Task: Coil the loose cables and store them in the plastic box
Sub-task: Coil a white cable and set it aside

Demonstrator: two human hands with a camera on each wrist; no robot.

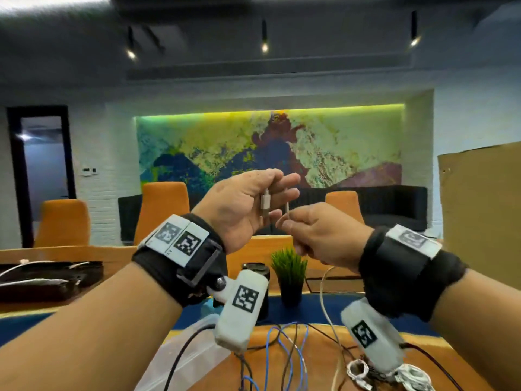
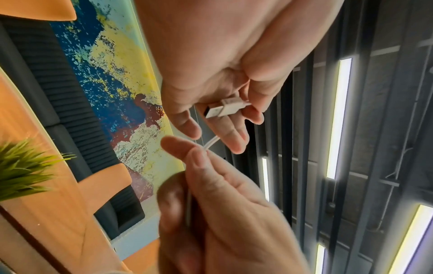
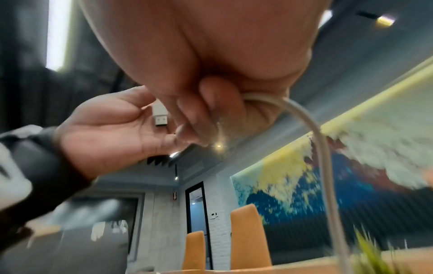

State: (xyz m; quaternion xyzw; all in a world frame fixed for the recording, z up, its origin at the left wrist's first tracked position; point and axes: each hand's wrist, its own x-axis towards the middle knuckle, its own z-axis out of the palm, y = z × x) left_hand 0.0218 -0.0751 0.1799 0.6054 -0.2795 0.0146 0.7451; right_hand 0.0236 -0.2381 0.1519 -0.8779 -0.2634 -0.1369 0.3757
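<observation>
Both hands are raised above the table in the head view. My left hand [image 1: 245, 204] holds the white USB plug [image 1: 265, 203] of a white cable between thumb and curled fingers. My right hand [image 1: 310, 232] pinches the same cable just beside the plug, and the rest of the white cable [image 1: 324, 292] hangs down to the table. In the left wrist view the plug [image 2: 222, 110] lies across the left fingers [image 2: 234, 133]. In the right wrist view the cable [image 3: 321, 148] arcs out of the right hand [image 3: 211, 96]. Several loose blue and black cables [image 1: 284, 348] lie tangled below. A translucent plastic container [image 1: 194, 351] shows under my left forearm, mostly hidden.
A small potted plant [image 1: 289, 275] and a black cylinder [image 1: 256, 270] stand mid-table. A black tray [image 1: 48, 277] with white cables lies at the left. A tall cardboard sheet [image 1: 479, 207] stands at the right. Orange chairs [image 1: 163, 210] line the far side.
</observation>
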